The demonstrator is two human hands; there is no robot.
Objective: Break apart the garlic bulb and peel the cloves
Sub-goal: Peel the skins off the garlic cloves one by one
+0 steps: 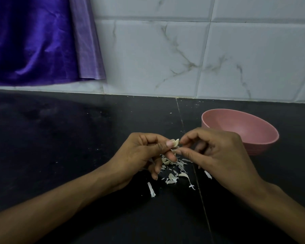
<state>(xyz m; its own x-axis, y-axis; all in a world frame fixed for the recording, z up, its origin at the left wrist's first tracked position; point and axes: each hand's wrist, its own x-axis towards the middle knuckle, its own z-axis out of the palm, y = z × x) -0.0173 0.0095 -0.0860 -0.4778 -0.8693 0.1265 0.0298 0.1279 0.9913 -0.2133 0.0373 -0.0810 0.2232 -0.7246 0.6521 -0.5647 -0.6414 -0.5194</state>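
I am judging myself well along, both hands pinching one clove (176, 142) above the worktop (77, 138), left hand (148, 155) gripping, right hand (217, 152) picking skin, peelings (174, 173) piling beneath, no whole bulb showing, pink bowl (243, 131) looking empty.

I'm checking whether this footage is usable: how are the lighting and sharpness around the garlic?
Head view: dim, flat light with a bluish cast and no glare; the black counter swallows shadow detail; the garlic clove pinched between left hand and right hand is small and soft; the peels read clearly; tile lines bow slightly from the wide lens.
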